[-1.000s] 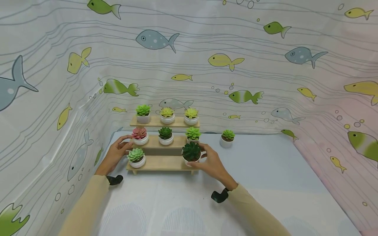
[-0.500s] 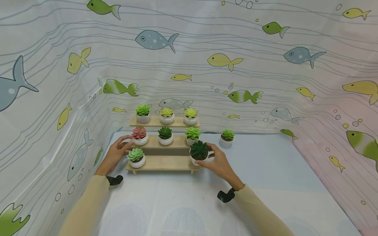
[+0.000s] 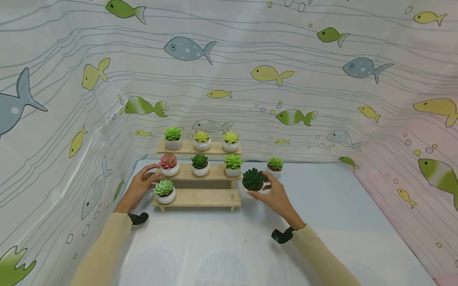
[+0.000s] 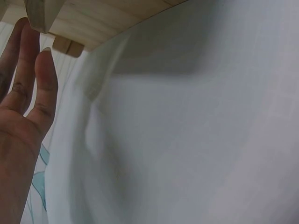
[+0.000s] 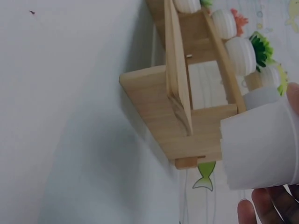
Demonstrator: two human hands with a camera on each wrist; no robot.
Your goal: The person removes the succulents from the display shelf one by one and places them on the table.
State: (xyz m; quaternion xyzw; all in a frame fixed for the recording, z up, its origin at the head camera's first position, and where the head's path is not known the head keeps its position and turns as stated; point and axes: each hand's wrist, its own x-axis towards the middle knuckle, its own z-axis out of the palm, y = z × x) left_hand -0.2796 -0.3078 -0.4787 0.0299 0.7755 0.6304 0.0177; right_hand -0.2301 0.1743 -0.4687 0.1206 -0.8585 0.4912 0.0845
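My right hand (image 3: 274, 194) grips a white pot with a dark green artificial succulent (image 3: 253, 179), held just right of the wooden three-tier stand (image 3: 200, 197). In the right wrist view the plain white pot (image 5: 259, 147) hangs beside the stand's end, its plant out of sight. My left hand (image 3: 140, 186) is at the stand's left end, fingertips by the middle tier near a pink succulent in a white pot (image 3: 169, 165). Seen from the left wrist, its fingers (image 4: 45, 79) extend up to the stand's wooden side. A pale green succulent (image 3: 165, 191) sits at the left of the lowest tier.
The middle tier also bears a dark green succulent (image 3: 200, 164) and a bright green one (image 3: 233, 165). On the top tier stand several pots, among them a yellow-green succulent (image 3: 230, 140). Another potted succulent (image 3: 275, 164) stands on the table behind my right hand. Fish-patterned cloth walls surround the table.
My right hand has moved right with the dark green succulent, from over the lowest tier's right end to beyond the stand. My left hand has stayed in place.
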